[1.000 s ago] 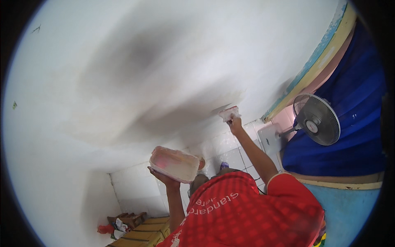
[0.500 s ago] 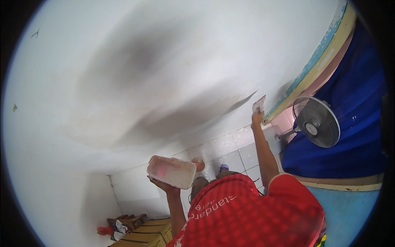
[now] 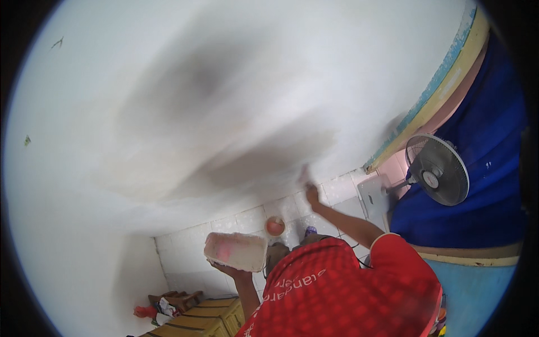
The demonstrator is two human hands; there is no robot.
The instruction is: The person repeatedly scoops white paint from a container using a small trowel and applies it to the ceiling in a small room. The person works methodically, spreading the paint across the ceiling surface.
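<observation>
My left hand (image 3: 230, 271) supports a rectangular plastic tub (image 3: 244, 253) from below. Its inside is coated in whitish residue with a pink smear. Out in front, my right hand (image 3: 312, 195) grips a putty knife (image 3: 304, 173), smeared by motion, close to the lower part of the white wall (image 3: 236, 112). Whether the blade touches the surface I cannot tell. Dark shadows and a faint beige patch lie across the wall.
A standing fan (image 3: 437, 169) is at the right before a blue curtain (image 3: 477, 185) and a yellow door frame (image 3: 432, 106). A reddish round bowl (image 3: 275, 226) sits on the tiled floor (image 3: 250, 218) near my feet. Wooden furniture (image 3: 205, 320) stands lower left.
My right hand has swung left and down along the wall with the putty knife, away from the door frame. The tub in my left hand sits slightly lower.
</observation>
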